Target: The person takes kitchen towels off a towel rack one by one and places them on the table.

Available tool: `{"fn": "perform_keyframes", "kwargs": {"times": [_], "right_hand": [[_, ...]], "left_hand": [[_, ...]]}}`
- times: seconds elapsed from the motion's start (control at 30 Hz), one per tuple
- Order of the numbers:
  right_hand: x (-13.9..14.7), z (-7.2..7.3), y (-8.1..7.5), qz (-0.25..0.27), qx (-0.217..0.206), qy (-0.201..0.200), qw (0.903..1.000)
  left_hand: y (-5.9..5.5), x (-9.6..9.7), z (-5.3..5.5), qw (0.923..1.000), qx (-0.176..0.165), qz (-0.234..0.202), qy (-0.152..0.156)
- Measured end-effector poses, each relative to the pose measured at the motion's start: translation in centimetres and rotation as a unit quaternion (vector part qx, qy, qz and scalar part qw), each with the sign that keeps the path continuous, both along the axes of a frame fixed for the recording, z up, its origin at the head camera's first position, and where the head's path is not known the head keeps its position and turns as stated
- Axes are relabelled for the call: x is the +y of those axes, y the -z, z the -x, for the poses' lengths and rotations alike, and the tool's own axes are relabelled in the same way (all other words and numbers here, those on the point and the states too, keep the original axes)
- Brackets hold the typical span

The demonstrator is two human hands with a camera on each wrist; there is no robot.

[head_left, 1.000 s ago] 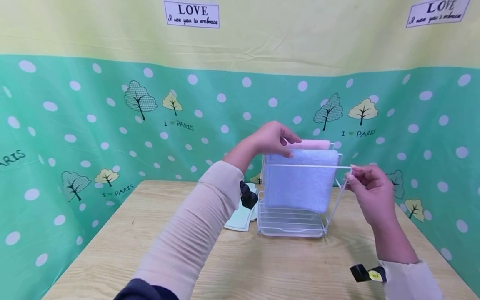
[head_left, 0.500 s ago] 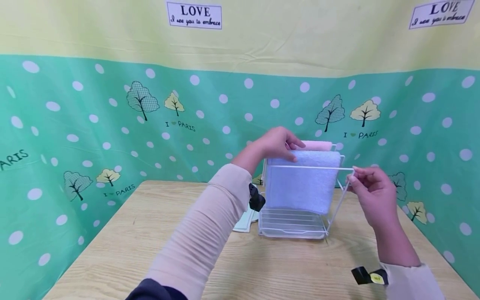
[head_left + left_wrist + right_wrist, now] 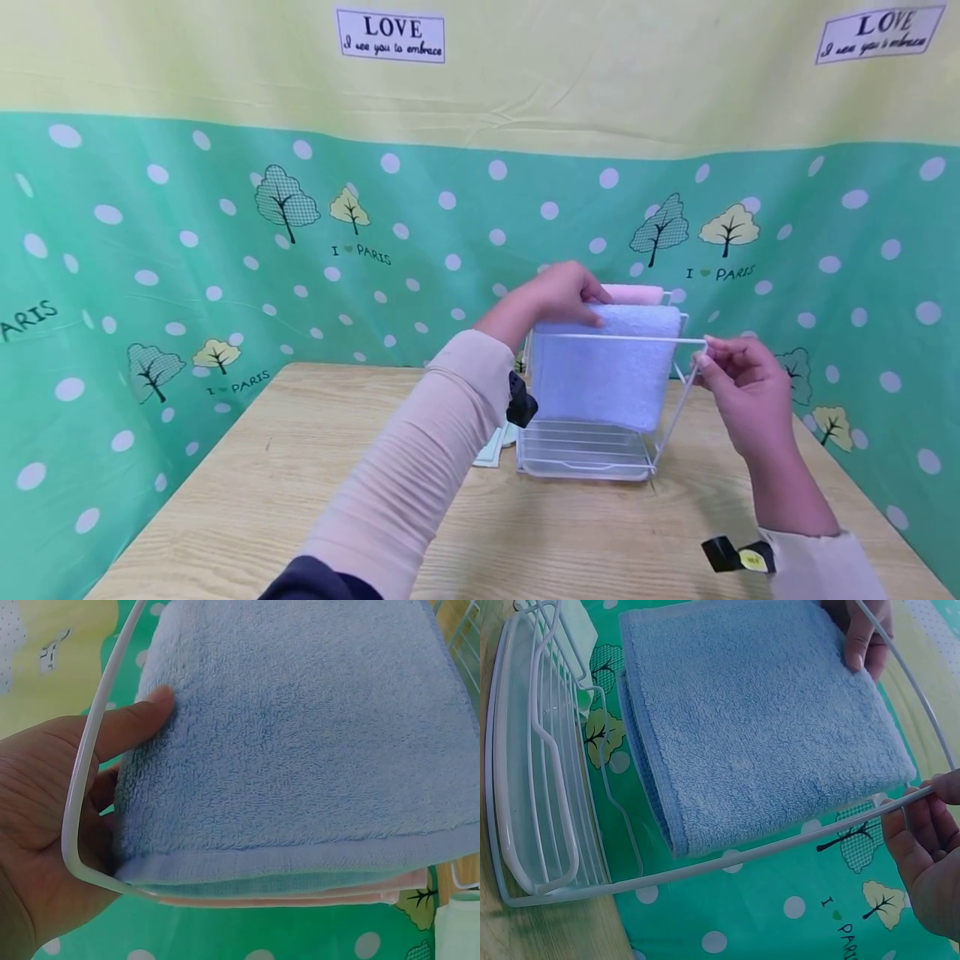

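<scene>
A folded light blue towel [image 3: 607, 375] hangs over a middle bar of a white wire rack [image 3: 622, 338]. My left hand [image 3: 564, 293] is at the towel's top fold, near its left end. In the left wrist view the thumb [image 3: 139, 724] lies on the towel's front, and the other fingers go behind it, partly hidden. My right hand [image 3: 750, 396] pinches the upper right front corner of the rack's frame between thumb and fingers. Behind the blue towel, a pink towel [image 3: 633, 294] lies over the back bar.
The rack has a wire shelf over a clear tray [image 3: 585, 468] at its base. Pale green folded cloths [image 3: 491, 448] lie on the wooden table [image 3: 247, 483], left of the rack and partly behind my left sleeve. A green dotted curtain [image 3: 420, 242] hangs close behind.
My left hand has moved slightly right and down onto the blue towel's top, its thumb coming closer against the fold. My right hand stays on the rack corner.
</scene>
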State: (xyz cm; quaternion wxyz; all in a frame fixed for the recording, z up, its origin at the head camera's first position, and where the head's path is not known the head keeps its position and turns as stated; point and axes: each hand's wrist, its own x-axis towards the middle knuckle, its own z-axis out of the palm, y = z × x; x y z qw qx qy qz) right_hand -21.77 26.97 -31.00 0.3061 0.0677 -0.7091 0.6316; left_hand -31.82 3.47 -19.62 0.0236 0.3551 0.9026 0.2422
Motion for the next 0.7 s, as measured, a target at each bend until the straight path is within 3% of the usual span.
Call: {"fn": "perform_keyframes", "kwargs": {"times": [0.33, 0.7], "right_hand": [[-0.06, -0.04, 0.01, 0.004, 0.017, -0.012, 0.9998], [0.07, 0.04, 0.02, 0.009, 0.015, -0.011, 0.9998]], "left_hand": [[0.16, 0.50, -0.02, 0.9997, 0.017, 0.015, 0.007], [-0.36, 0.85, -0.21, 0.9995, 0.024, 0.011, -0.015]]}}
